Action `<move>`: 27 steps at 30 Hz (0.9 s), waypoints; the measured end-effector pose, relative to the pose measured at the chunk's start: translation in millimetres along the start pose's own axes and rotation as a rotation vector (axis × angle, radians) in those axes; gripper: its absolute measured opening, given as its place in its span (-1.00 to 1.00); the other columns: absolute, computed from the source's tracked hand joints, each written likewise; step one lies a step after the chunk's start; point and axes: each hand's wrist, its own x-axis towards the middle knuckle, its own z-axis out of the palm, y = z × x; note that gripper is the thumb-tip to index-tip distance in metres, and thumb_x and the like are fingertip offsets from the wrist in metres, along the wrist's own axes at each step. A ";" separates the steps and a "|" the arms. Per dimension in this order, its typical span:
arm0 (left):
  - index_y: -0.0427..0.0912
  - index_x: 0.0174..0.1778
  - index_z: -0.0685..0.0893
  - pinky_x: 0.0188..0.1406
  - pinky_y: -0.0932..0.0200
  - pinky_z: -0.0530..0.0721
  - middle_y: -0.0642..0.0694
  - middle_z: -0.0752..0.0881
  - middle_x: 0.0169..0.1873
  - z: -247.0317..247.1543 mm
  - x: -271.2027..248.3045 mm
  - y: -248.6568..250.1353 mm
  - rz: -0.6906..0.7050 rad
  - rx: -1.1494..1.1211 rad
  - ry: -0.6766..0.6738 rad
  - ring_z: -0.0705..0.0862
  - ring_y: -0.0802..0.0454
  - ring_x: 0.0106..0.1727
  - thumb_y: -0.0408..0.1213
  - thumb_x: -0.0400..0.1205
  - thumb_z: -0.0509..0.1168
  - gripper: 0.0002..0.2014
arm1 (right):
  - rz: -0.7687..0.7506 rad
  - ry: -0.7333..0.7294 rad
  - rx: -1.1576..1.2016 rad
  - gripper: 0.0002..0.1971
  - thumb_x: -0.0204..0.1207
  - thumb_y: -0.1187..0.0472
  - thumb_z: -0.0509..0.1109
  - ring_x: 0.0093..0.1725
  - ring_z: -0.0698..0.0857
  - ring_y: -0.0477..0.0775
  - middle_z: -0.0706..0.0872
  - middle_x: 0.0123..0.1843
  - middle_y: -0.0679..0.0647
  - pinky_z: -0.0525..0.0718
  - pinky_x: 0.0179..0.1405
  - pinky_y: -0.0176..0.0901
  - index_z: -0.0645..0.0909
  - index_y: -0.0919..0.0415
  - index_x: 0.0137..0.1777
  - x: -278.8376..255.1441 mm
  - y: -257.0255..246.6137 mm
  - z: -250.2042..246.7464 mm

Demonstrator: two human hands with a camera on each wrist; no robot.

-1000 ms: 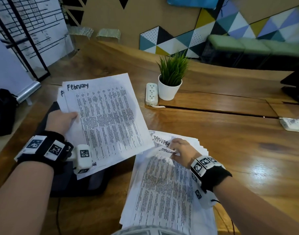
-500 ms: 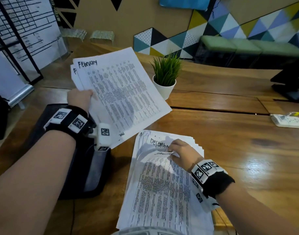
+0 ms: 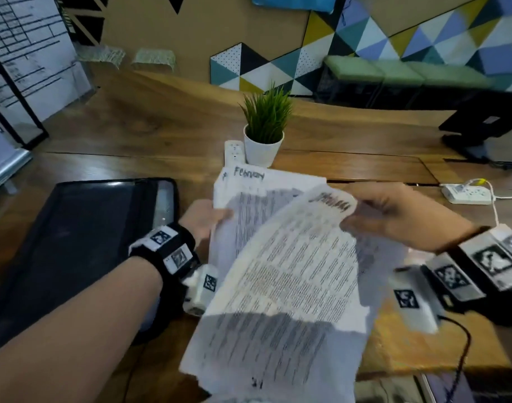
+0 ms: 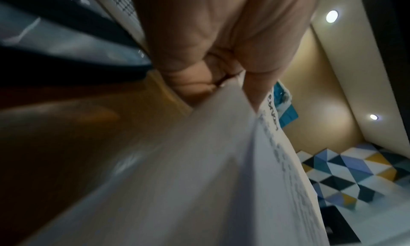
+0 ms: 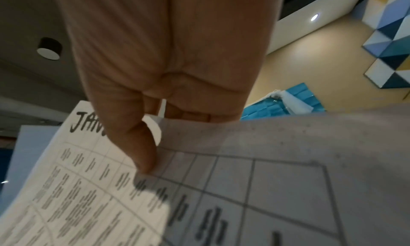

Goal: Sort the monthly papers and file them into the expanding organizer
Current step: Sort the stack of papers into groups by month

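My left hand point(image 3: 204, 221) grips the left edge of a few printed sheets headed February point(image 3: 249, 187), held up over the wooden table; the left wrist view shows the thumb and fingers point(image 4: 255, 85) pinching that edge. My right hand point(image 3: 394, 216) pinches the top of a sheet headed January point(image 3: 286, 286), lifted and overlapping the February sheets. In the right wrist view the thumb point(image 5: 137, 144) presses on the January sheet point(image 5: 84, 188). The black expanding organizer point(image 3: 74, 242) lies flat at the left, beside my left forearm.
A small potted plant point(image 3: 265, 132) and a white power strip point(image 3: 234, 152) stand just behind the papers. Another power strip point(image 3: 466, 193) with a cable lies at the right. A dark monitor base point(image 3: 481, 132) is at the far right.
My right hand has lifted a January sheet off the pile on the table and brought it up against the February sheets. My left hand has swung its sheets right and lower.
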 end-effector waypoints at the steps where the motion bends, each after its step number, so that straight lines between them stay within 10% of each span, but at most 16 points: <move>1: -0.49 -0.28 0.59 -0.21 0.10 0.48 -0.33 0.61 -0.31 9.2 -2.9 -8.2 -0.019 0.021 -0.029 0.60 -0.20 -0.28 -0.32 0.60 0.36 -0.73 | 0.031 0.007 0.001 -0.66 0.42 0.32 0.47 0.08 0.67 -0.28 0.71 0.07 -0.29 0.62 0.04 -0.31 0.63 -0.09 0.11 7.7 1.7 -8.3; 3: -0.36 -0.37 0.52 -0.25 0.11 0.44 -0.24 0.52 -0.38 26.3 -8.1 -26.3 -0.069 0.014 -0.080 0.48 -0.07 -0.36 -0.44 0.65 0.25 -0.75 | 0.101 0.019 0.020 -0.66 0.41 0.35 0.47 0.10 0.65 -0.30 0.70 0.06 -0.28 0.59 0.10 -0.22 0.58 -0.06 0.09 25.7 14.0 -11.8; 10: -0.41 0.25 0.64 -0.14 0.29 0.66 -0.24 0.73 0.08 42.5 -26.4 -63.7 0.009 -0.077 -0.261 0.72 0.03 -0.08 -0.66 0.57 0.23 -0.66 | 0.464 -0.130 -0.210 -0.57 0.53 0.38 0.30 0.24 0.64 0.10 0.60 0.31 0.00 0.66 0.16 -0.05 0.51 -0.05 0.32 65.7 71.0 67.1; 14: -0.29 0.01 0.66 -0.31 0.35 0.59 0.04 0.77 -0.42 39.2 -22.5 -63.0 -0.059 -0.199 -0.198 0.70 0.12 -0.30 -0.52 0.66 0.16 -0.82 | 0.511 -0.124 -0.159 -0.60 0.58 0.36 0.17 -0.11 0.74 0.07 0.63 0.29 0.11 0.73 -0.33 -0.29 0.49 0.06 0.38 78.5 87.4 98.9; 17: -0.25 0.20 0.65 0.20 0.15 0.57 -0.06 0.75 0.02 40.1 -24.9 -60.0 -0.024 -0.210 -0.211 0.69 -0.03 0.10 -0.29 0.70 0.21 -0.77 | 0.459 -0.075 -0.166 -0.64 0.59 0.36 0.11 -0.23 0.69 0.06 0.67 0.24 0.16 0.51 -0.60 -0.48 0.54 0.11 0.31 89.4 92.4 108.7; 20: -0.29 0.28 0.64 0.28 0.04 0.60 -0.18 0.71 0.21 45.8 -21.3 -67.8 0.068 0.010 -0.145 0.68 -0.08 0.21 -0.41 0.58 0.38 -0.67 | 0.447 -0.056 -0.163 -0.63 0.57 0.36 0.19 0.05 0.71 0.13 0.64 0.30 0.14 0.71 -0.16 -0.24 0.51 0.08 0.34 94.3 86.7 112.2; 23: -0.22 0.21 0.69 0.21 0.00 0.64 -0.16 0.75 0.15 50.6 -24.6 -69.3 0.183 0.185 -0.076 0.70 -0.10 0.17 -0.48 0.52 0.37 -0.67 | 0.370 -0.040 -0.155 -0.38 0.46 0.36 0.37 0.41 0.48 0.08 0.46 0.47 0.04 0.47 0.33 -0.09 0.30 0.07 0.51 93.8 75.9 109.0; 27: -0.06 0.08 0.72 0.09 -0.03 0.66 -0.07 0.79 0.03 48.5 -37.1 -67.8 0.264 0.286 -0.148 0.73 -0.05 0.06 -0.28 0.52 0.38 -0.78 | 0.363 -0.246 -0.131 -0.32 0.42 0.23 0.46 0.28 0.59 0.08 0.49 0.39 -0.09 0.60 0.22 -0.03 0.28 -0.05 0.50 89.2 73.6 105.9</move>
